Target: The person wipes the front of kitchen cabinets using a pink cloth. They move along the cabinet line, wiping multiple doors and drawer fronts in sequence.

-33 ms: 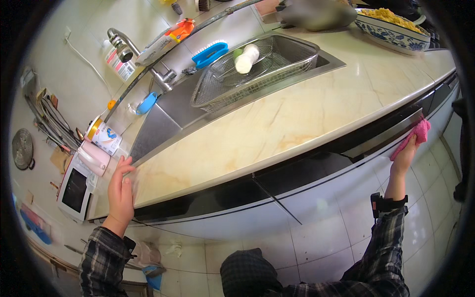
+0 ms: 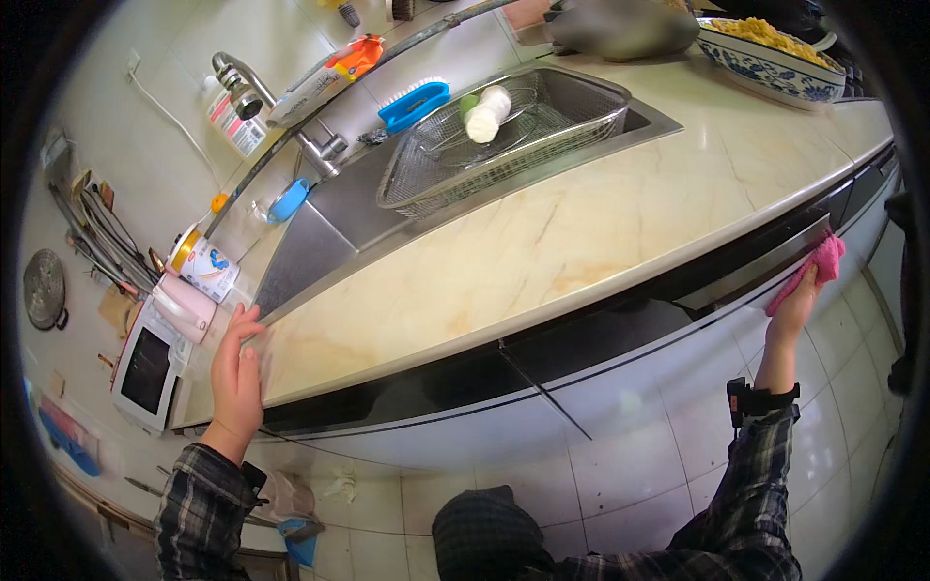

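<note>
My right hand (image 2: pixel 796 305) is closed on a pink cloth (image 2: pixel 823 261), at the far right. The cloth lies against the right end of a long steel-coloured strip on the dark cabinet front (image 2: pixel 620 324), below the countertop's edge. At the left, my left hand (image 2: pixel 235 378) holds nothing, its fingers stretched out and resting at the left part of the cream marbled countertop (image 2: pixel 581 237). A pink kettle (image 2: pixel 184 308) and a white tin (image 2: pixel 205 266) stand just beyond that hand.
Behind the countertop's middle is a steel sink (image 2: pixel 308 242) with a wire basket (image 2: pixel 504 179) holding a white-and-green vegetable (image 2: pixel 486 114). A blue brush (image 2: pixel 415 107) and a faucet (image 2: pixel 320 153) are behind it. A patterned bowl of food (image 2: pixel 770 66) stands far right, a microwave (image 2: pixel 148 378) left.
</note>
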